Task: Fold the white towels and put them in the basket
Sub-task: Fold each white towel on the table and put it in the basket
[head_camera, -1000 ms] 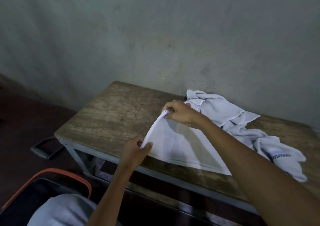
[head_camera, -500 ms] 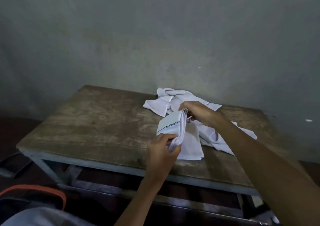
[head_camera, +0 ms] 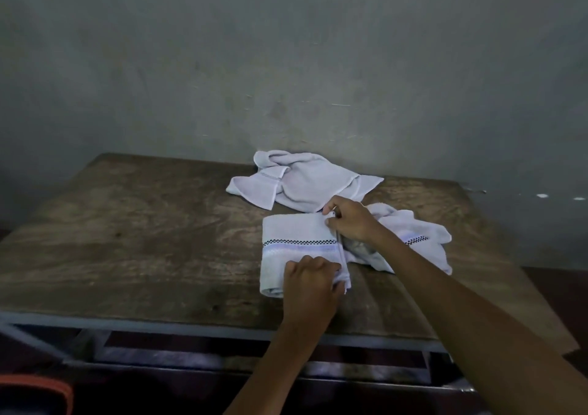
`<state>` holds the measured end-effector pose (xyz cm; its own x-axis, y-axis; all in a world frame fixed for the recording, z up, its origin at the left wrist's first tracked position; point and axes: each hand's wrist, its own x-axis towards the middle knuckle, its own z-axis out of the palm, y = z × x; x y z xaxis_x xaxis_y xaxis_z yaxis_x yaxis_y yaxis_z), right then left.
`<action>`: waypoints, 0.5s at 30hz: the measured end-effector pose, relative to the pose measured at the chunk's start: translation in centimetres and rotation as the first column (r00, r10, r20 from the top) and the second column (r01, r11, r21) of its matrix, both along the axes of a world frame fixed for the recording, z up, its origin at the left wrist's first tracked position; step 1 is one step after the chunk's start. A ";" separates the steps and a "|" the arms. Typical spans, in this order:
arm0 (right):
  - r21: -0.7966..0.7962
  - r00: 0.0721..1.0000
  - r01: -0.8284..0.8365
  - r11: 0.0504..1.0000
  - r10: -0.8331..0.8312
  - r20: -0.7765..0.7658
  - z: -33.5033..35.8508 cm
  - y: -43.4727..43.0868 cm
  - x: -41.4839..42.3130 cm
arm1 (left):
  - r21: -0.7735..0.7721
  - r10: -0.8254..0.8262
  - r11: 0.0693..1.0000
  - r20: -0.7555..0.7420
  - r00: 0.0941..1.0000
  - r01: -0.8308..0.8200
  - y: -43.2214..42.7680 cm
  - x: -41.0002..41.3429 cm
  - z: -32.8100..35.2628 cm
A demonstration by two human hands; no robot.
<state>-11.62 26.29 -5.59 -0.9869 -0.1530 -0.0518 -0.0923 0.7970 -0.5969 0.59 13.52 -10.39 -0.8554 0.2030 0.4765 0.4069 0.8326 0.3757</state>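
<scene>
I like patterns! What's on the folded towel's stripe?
Tiny black-and-white checks, with a pale purple band below, across the folded towel; head view shows it.

So there's a folded towel lying flat on a worn wooden table, checkered stripe facing up. The left hand grips its near right corner, and the right hand pinches the far right corner. A crumpled towel sits behind it by the grey wall, and another rumpled towel lies off to the right, under the right forearm. An orange basket rim peeks in at bottom left.
</scene>
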 end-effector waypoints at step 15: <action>0.327 0.969 -0.091 0.941 0.159 -0.188 -3.1 -4.4 8.0 | 0.166 0.265 0.940 0.203 0.943 -0.299 -10.1 3.5 -1.5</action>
